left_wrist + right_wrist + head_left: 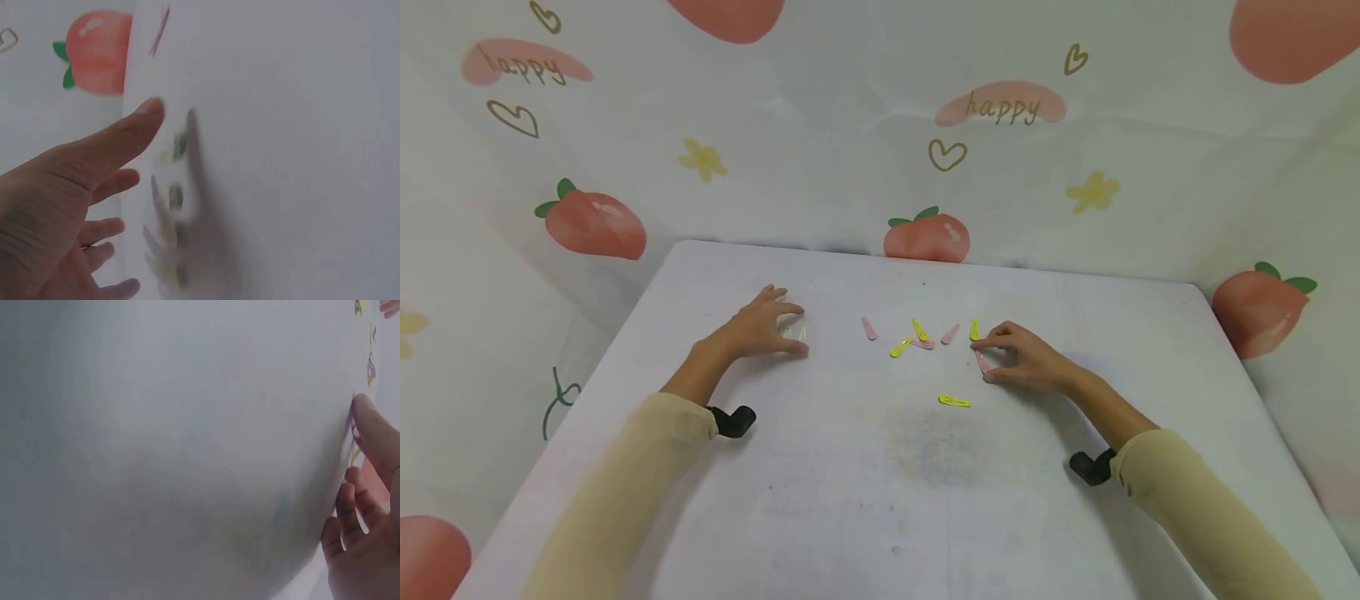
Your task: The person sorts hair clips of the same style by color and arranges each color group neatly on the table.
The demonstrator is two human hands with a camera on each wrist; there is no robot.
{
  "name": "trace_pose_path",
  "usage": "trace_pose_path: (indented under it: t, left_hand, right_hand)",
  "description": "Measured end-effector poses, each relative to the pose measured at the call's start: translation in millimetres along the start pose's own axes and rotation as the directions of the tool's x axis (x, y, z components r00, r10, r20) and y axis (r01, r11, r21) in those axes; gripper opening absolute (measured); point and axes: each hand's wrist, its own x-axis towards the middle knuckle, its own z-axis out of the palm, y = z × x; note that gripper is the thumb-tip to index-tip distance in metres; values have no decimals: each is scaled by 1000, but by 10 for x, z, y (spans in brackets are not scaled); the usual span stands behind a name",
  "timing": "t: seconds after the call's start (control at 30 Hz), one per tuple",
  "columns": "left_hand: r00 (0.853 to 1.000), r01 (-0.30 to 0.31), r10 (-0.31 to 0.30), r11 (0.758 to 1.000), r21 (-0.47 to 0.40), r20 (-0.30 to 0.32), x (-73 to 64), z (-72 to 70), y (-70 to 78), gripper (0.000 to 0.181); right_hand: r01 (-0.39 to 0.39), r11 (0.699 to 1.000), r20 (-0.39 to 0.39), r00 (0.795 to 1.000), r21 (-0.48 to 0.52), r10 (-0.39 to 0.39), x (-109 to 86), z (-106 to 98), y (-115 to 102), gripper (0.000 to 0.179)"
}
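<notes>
My left hand (pixel 758 327) has its fingers and thumb spread around a small see-through object (pixel 795 332) on the table. Several pale, greyish pieces (pixel 175 195) stand in a row beyond the fingers in the left wrist view. Over on the right, my right hand (pixel 1026 357) has thumb and forefinger at the two ends of a pink hair clip (pixel 982 361), which lies between them. A yellow hair clip (pixel 974 328) lies just beyond that forefinger.
Between the hands lie more snap hair clips: a pink one (pixel 868 327), another pink one (pixel 951 334), and a yellow one (pixel 900 347) close to others. Nearer the front is a yellow clip (pixel 955 401). The white table (pixel 820 483) meets a printed cloth backdrop (pixel 820 167).
</notes>
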Motion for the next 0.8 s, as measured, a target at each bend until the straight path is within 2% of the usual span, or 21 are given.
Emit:
trace_pose_path:
  t: [0.2, 0.37, 0.57, 0.8]
  left_hand:
    - [993, -51, 43, 996, -67, -113, 136, 209, 340, 67]
    - [988, -57, 48, 997, -58, -144, 298, 372, 543, 65]
    - [991, -23, 16, 998, -57, -135, 400, 508, 671, 65]
    - [984, -28, 26, 1000, -7, -176, 422, 572, 744, 60]
  right_hand:
    - [-29, 999, -36, 999, 25, 30, -16, 27, -15, 50]
    - [-58, 998, -51, 997, 28, 59, -21, 45, -18, 51]
    - [-81, 996, -57, 995, 24, 82, -23, 66, -25, 52]
    - [-74, 997, -84, 994, -15, 72, -20, 74, -34, 50]
